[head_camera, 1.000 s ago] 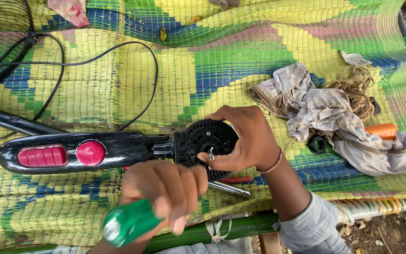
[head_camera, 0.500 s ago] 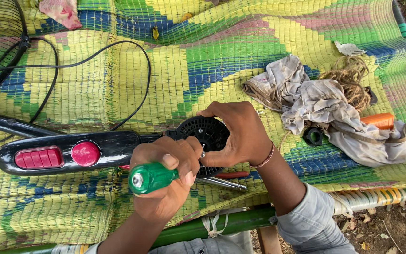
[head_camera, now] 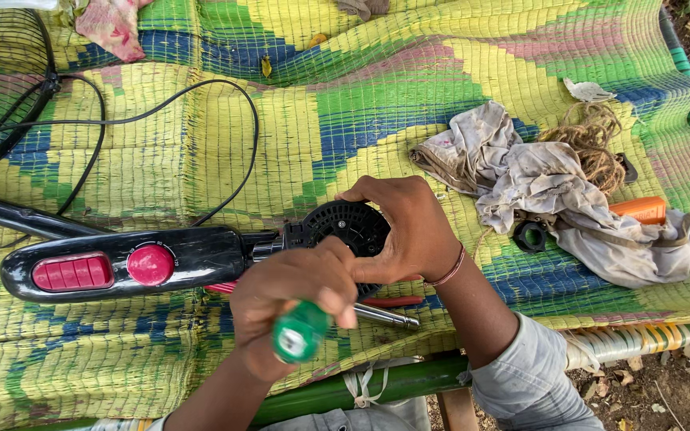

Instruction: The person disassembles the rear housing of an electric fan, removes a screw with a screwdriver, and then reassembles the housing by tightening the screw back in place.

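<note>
Clamped around a green-handled screwdriver [head_camera: 301, 334], the left hand [head_camera: 285, 299] worked at the round black motor housing [head_camera: 349, 227] on the woven mat [head_camera: 201, 152]; the right hand [head_camera: 409, 227] gripped that housing. Seemingly mid-screw, needing steady, square pressure.

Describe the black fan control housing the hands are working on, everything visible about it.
The fan control housing is a long, glossy black plastic body lying flat on the woven mat. It carries a row of red push buttons and a round red dial. Its right end joins a round vented black part, which the right hand grips. The left hand holds a green-handled screwdriver against it.
</note>
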